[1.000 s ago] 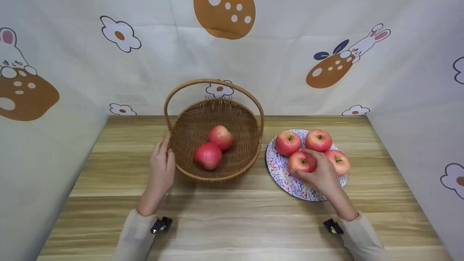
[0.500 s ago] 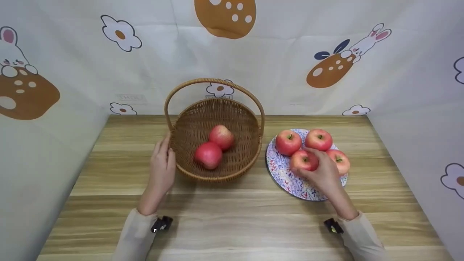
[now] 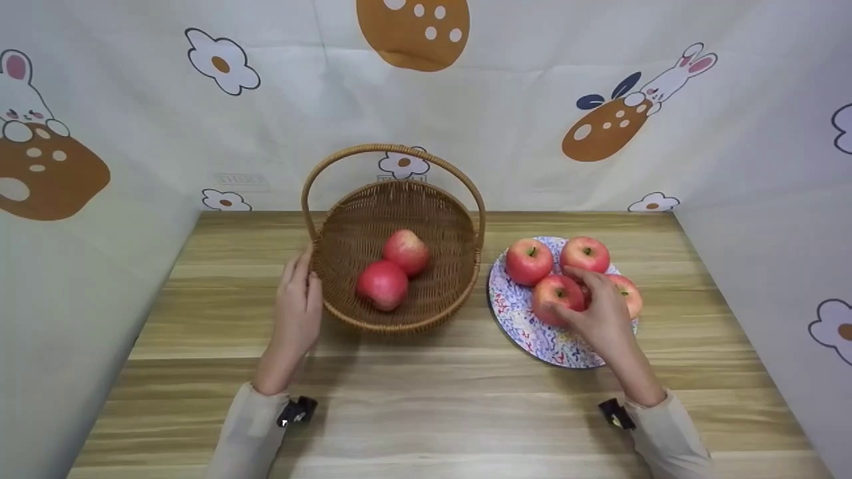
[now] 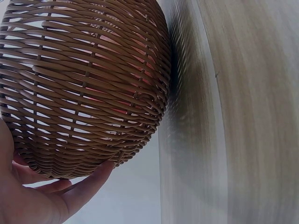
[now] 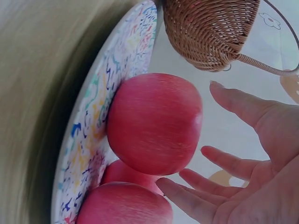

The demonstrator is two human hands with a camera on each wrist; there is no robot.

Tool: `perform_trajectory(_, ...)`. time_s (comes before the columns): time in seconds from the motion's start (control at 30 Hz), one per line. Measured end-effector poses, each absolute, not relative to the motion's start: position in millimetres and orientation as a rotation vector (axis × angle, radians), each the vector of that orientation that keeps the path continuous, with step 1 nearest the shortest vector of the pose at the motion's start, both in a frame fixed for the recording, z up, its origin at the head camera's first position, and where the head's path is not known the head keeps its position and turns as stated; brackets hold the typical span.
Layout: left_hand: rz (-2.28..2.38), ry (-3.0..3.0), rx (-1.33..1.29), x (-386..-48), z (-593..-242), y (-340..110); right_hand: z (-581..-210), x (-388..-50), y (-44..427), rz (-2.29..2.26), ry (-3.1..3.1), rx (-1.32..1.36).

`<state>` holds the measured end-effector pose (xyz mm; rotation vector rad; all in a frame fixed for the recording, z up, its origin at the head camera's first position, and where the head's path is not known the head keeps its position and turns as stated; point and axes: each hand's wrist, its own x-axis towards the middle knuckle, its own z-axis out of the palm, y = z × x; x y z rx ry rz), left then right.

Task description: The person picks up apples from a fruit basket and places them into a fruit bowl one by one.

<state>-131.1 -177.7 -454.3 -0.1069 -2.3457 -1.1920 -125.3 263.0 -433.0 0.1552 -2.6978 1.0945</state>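
My left hand (image 3: 297,309) rests against the left side of a brown wicker basket (image 3: 386,327) with a tall arched handle. In the left wrist view its fingers touch the basket's outer wall. Two red apples, a front one (image 3: 382,285) and one behind it (image 3: 407,251), lie touching inside. On the right, several apples sit on a round plate (image 3: 526,336) with a multicoloured pattern. Above the plate, my right hand (image 3: 604,316) is beside the nearest apple (image 3: 551,293). The right wrist view shows its fingers spread and apart from that apple (image 5: 154,123).
A wood-grain table (image 3: 426,412) lies under everything. Behind and at both sides hangs a pale cloth (image 3: 519,133) printed with rabbits and flowers. Two apples stand at the plate's back, a left one (image 3: 529,261) and a right one (image 3: 586,256), with another (image 3: 631,293) at its right.
Held by my right hand a second ago, the nearest apple has shifted slightly right on the plate. The right hand has since let go and drawn a little right. My left hand stays put.
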Motion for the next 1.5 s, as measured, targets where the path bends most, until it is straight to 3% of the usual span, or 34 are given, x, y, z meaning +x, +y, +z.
perform_trajectory(1.5, -1.259, -2.299, -0.144, -132, -453, -178, -399, -117, 225, 1.011, -2.547, 0.448)
